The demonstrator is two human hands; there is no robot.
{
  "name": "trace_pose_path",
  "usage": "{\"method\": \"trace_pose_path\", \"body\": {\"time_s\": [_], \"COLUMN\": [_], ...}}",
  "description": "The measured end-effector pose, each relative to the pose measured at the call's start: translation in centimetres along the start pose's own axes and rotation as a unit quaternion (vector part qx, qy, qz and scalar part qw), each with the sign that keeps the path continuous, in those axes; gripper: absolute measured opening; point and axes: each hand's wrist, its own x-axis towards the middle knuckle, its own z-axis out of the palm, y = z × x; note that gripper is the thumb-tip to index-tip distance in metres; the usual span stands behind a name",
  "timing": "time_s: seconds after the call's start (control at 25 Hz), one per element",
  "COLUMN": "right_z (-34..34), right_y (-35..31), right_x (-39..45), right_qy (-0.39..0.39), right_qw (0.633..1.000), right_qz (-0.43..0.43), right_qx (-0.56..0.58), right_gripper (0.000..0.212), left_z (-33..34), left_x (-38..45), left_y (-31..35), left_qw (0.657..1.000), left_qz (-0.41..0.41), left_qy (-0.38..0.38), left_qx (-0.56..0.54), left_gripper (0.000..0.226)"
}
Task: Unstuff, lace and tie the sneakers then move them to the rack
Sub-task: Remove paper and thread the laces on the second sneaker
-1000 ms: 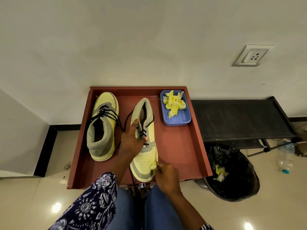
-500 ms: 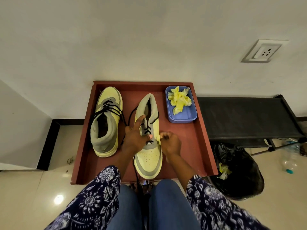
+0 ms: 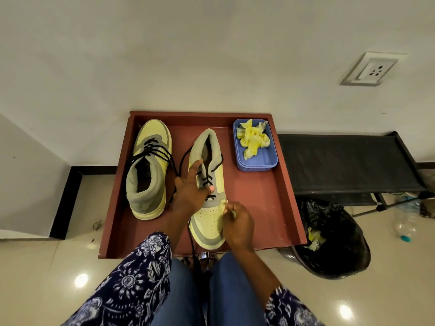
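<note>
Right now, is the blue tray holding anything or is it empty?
Not empty: crumpled yellow paper lies inside the blue tray, covering its far half.

Probably a home hallway: tiled floor (image 3: 35,274), wall socket (image 3: 373,69), black rack (image 3: 348,163), lined bin (image 3: 334,243).

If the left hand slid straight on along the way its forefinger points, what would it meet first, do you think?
The left hand rests on the right sneaker, forefinger pointing up the tongue toward the wall. Going on, it would probably meet the grey padded collar at the shoe's opening first, then the tray wall; depth is hard to judge.
</note>
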Motion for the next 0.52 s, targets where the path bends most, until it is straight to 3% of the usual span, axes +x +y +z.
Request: {"method": "trace_pose_path", "body": {"time_s": [0.24, 0.52], "right_z": [0.7, 0.1], "right_y": [0.9, 0.7], "right_x": [-4.6, -2.6], "right_qy": [-0.023, 0.017], "right_qw": [0.998, 0.989], "right_qz": [0.021, 0.126], "right_qx": [-0.056, 0.074], "right_gripper": [0.024, 0.021], "left_z": [0.1, 0.3], "left_x": [0.0, -0.3], "left_y": [0.0, 0.3], "left_qw": [1.000, 1.000], "left_qz": [-0.001, -0.005], "left_qy": [0.005, 0.013], "left_qx": [-0.002, -0.015], "left_gripper": [0.073, 0.073]}}
